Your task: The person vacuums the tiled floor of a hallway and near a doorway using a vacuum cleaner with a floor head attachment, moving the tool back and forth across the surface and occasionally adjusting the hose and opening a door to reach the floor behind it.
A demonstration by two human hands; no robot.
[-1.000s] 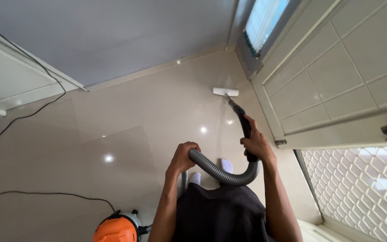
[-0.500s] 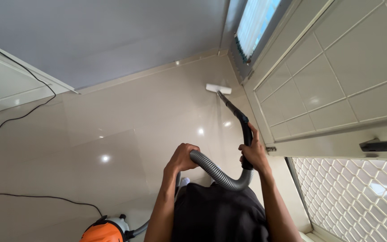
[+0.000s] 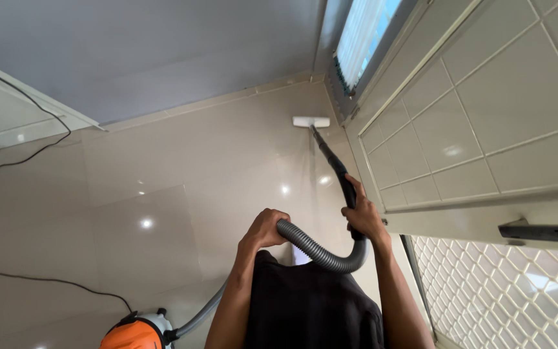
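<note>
the left grip is wrapped tight around the grey ribbed hose, which loops across to the right grip, clenched on the black wand handle. one hose, one wand, two hands. behind at lower left, one orange vacuum body, with one black cord trailing over the glossy beige tile floor. wide open floor lies left. farther, the single white floor nozzle sits near the corner, just beside the panelled door and close to the skirting.
</note>
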